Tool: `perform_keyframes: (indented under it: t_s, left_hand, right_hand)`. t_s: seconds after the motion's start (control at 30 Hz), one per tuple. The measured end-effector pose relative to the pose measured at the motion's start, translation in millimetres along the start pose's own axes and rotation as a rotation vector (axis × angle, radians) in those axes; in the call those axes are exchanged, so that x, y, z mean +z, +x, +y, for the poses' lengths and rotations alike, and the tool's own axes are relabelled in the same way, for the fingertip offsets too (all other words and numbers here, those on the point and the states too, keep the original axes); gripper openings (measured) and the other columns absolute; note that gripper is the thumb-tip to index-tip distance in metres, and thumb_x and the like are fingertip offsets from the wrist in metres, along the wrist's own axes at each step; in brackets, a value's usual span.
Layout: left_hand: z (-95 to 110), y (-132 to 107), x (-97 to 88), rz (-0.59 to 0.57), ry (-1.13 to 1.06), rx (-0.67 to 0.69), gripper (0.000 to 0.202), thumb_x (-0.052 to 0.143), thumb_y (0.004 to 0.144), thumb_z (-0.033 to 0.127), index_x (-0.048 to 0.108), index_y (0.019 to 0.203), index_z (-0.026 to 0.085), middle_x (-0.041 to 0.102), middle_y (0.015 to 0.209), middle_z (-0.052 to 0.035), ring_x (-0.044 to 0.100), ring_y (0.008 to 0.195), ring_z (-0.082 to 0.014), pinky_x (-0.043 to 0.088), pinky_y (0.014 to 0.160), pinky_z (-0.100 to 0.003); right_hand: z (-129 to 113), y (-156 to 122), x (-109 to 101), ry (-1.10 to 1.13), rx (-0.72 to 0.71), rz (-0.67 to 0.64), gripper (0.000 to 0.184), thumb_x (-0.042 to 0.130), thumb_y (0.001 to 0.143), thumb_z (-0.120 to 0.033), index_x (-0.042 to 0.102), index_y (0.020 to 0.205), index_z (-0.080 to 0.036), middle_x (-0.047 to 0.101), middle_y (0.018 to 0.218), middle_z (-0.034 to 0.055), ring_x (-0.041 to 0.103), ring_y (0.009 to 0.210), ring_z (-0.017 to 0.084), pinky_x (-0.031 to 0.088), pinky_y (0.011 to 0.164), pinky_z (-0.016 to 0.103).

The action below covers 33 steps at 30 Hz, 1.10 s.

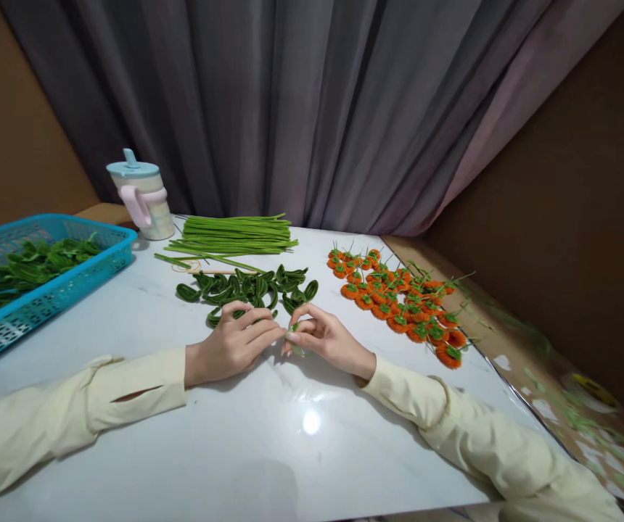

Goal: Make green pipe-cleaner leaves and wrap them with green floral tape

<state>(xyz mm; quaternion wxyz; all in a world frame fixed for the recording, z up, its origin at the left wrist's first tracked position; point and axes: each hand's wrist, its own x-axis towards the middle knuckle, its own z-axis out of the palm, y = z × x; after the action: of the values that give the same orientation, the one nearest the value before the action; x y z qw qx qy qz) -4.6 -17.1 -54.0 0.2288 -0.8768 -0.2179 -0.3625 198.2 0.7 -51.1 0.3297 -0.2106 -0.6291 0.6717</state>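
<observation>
My two hands meet over the middle of the white table. My right hand (327,338) pinches a small green piece (293,328) between thumb and fingertips; most of it is hidden, so its kind cannot be made out. My left hand (240,342) is closed, its fingertips touching those of the right, and what they grip is covered by the fingers. Just beyond the hands lie several dark green looped pipe-cleaner leaves (230,288). To the right of my right hand, rows of orange fuzzy pumpkins (382,309) with green tops and thin stems cover part of the table.
A bundle of light green pipe cleaners (236,235) lies at the back, near a thin stick (222,272). Far left stands a blue basket (88,250) of green leaf pieces, with a lidded cup (152,206) behind it. Scraps (589,435) litter the surface beyond the right edge.
</observation>
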Motion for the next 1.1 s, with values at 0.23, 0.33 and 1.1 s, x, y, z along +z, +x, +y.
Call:
perform_keyframes:
  t_s: [0.23, 0.33, 1.1]
  left_hand:
    - [0.7, -1.7, -1.9, -0.011, 0.07, 0.082, 0.021, 0.041, 0.085, 0.007, 0.059, 0.094, 0.012, 0.07, 0.082, -0.002, 0.059, 0.083, -0.0171, 0.029, 0.079, -0.033]
    - [1.0, -1.8, -3.0, -0.004, 0.082, 0.107, 0.022, 0.04, 0.086, 0.008, 0.06, 0.095, 0.012, 0.07, 0.083, -0.0024, 0.06, 0.083, -0.0164, 0.031, 0.079, -0.033]
    - [-2.9, 1.8, -2.3, -0.006, -0.008, 0.181, 0.021, 0.04, 0.088, 0.008, 0.052, 0.105, 0.007, 0.067, 0.082, -0.0094, 0.062, 0.08, -0.0177, 0.045, 0.083, -0.037]
  right_hand:
    - [-2.1, 0.8, -1.4, 0.043, 0.074, -0.019, 0.034, 0.069, 0.076, -0.037, 0.045, 0.086, -0.016, 0.065, 0.069, 0.0031, 0.062, 0.066, 0.015, 0.047, 0.065, 0.027]
    - [-4.0, 1.1, -2.0, 0.058, 0.097, -0.038, 0.034, 0.071, 0.075, -0.036, 0.046, 0.085, -0.015, 0.065, 0.068, 0.0041, 0.063, 0.065, 0.016, 0.047, 0.066, 0.029]
    - [-8.8, 2.8, -4.9, 0.127, 0.175, -0.018, 0.034, 0.076, 0.067, -0.037, 0.055, 0.071, -0.011, 0.065, 0.062, 0.0058, 0.06, 0.053, 0.014, 0.048, 0.056, 0.025]
